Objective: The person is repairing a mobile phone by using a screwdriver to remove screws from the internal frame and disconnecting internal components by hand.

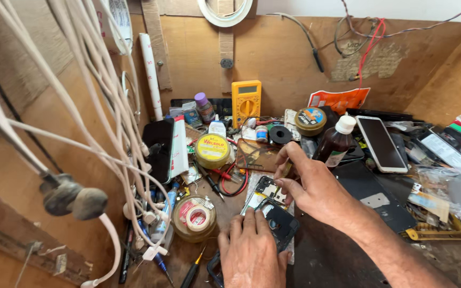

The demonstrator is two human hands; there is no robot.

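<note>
An opened phone [279, 223] lies on the dark mat at the bench's front, with its inner board [266, 186] exposed. My left hand [249, 250] rests flat on the phone's lower end and presses it down. My right hand [309, 186] reaches in from the right and pinches a thin metal tool [283, 173], probably tweezers, whose tip points down at the exposed board. What the tip touches is too small to make out.
A yellow multimeter [246, 101] leans on the back wall. Around it are a yellow round tin [212, 150], a brown bottle with a white cap [336, 144], a white-edged phone [381, 144] and a tub of tape rolls [194, 217]. White cables [108, 106] hang at left.
</note>
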